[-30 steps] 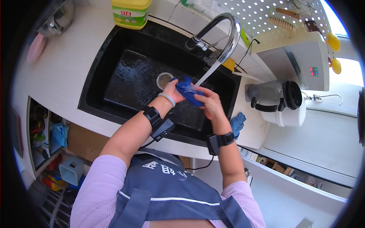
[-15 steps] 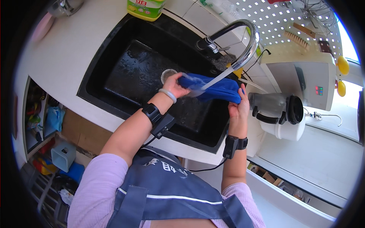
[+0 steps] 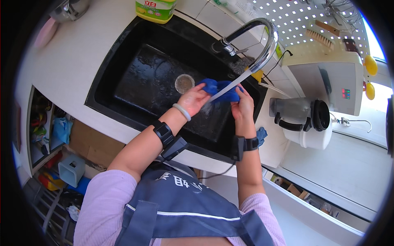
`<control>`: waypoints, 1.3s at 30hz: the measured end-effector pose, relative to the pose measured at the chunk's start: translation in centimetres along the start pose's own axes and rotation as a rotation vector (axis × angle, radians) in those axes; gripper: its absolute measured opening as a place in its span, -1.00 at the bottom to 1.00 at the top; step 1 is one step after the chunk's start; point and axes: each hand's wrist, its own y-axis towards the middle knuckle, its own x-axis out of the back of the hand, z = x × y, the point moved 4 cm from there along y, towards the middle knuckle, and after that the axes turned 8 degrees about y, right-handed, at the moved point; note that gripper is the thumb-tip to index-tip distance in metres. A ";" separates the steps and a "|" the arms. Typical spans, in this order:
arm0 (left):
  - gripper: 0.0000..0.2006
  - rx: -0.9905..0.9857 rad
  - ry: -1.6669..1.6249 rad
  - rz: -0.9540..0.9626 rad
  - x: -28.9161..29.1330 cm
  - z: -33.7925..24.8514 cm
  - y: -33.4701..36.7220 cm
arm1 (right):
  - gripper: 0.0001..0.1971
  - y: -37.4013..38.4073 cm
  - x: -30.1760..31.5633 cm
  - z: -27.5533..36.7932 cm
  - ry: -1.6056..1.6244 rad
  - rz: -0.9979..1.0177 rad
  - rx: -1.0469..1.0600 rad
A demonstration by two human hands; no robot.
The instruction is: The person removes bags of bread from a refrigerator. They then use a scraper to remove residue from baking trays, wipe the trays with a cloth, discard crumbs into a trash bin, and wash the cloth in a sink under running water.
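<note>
Over the black sink (image 3: 106, 78) a bunched, wet blue cloth (image 3: 229, 95) is held between my two hands. My left hand (image 3: 193, 99) has its fingers closed on the cloth's left end. At the other end, my right hand (image 3: 243, 105) grips it with thumb and fingers. Water runs in a steady stream (image 3: 234, 83) from the chrome faucet (image 3: 269, 43) onto the cloth. The round drain strainer (image 3: 184, 83) shows in the basin, left of the cloth. Folds hide part of the fingertips.
A yellow-green detergent bottle (image 3: 155, 11) stands behind the sink. To the right are a blender jug (image 3: 293, 117) and a white appliance (image 3: 328, 84). A dark blue crumpled item (image 3: 261, 135) lies on the counter beside my right wrist. A brush (image 3: 320, 37) hangs on the pegboard.
My hands have come closer together, the right one moving left. The cloth, stretched out before, is now gathered into a smaller bunch. The drain strainer is more fully visible.
</note>
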 end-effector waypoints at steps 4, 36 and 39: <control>-0.59 0.491 -0.310 -0.501 0.6 2.1 -0.7 | -0.68 -1.8 -1.2 -0.2 0.267 0.178 -0.087; -0.58 0.288 0.072 -0.105 2.3 -4.3 -4.4 | -0.63 -5.2 -7.7 -5.6 -0.925 0.425 0.603; -0.59 0.647 0.098 -0.048 1.5 -5.4 -5.5 | -0.56 -9.8 -8.5 -7.9 -1.037 0.632 0.470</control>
